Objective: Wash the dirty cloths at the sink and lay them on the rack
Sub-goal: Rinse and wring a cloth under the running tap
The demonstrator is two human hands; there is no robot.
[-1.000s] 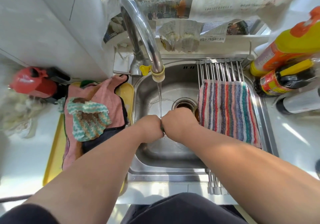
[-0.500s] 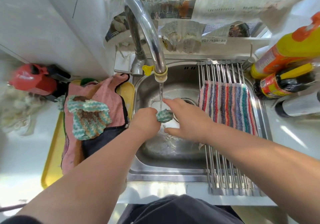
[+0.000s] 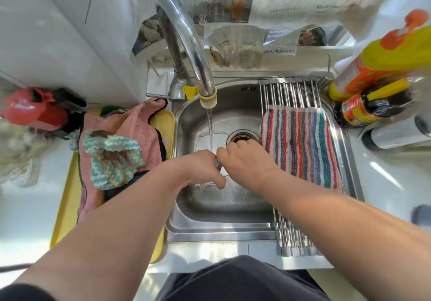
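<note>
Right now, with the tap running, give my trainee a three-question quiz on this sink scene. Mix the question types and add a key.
1. True or false: the striped towel lies on the rack across the right side of the sink.
2. Where does the stained knitted cloth lie? A) in the sink basin B) on the pink cloth on the yellow tray C) on the rack
3. What do the left hand and right hand hold between them under the stream from the faucet?
Key: 1 true; 2 B; 3 a small teal cloth.
</note>
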